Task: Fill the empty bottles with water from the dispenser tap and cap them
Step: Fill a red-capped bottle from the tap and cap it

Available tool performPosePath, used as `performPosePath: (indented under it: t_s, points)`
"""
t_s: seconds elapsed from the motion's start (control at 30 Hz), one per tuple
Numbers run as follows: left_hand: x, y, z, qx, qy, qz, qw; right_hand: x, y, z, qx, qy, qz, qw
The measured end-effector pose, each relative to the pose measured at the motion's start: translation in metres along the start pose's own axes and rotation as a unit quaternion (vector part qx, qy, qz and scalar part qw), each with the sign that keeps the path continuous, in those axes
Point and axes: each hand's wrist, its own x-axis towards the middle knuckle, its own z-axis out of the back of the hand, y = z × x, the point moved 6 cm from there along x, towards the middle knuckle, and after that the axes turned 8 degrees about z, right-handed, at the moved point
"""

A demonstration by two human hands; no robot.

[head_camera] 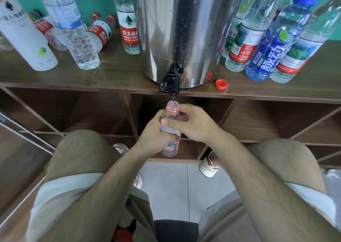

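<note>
Both hands, left and right, are clamping the upright clear plastic bottle, mouth directly under the black tap.

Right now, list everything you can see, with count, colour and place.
shelf top: one, brown wood, cubbies beneath.
dispenser: one, steel, centre of the shelf top.
tap: one, black, low on the dispenser's front.
held bottle: one, clear with red neck ring, uncapped, under the tap.
loose cap: one, red, on the shelf top right of the tap.
left bottles: at least five, clear or white, standing and lying left of the dispenser.
right bottles: at least four, clear, one blue, standing right of the dispenser.
left hand: one, grips the held bottle.
right hand: one, grips the held bottle.
</note>
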Motion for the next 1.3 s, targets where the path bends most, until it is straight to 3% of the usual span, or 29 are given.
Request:
performPosePath:
  t_s: [1.3]
  points:
    - [-0.0057, -0.0059, 0.0002, 0.005, -0.003, 0.018, 1.0, 0.0, -0.002, -0.001, 0.008, 0.006, -0.007, 1.0]
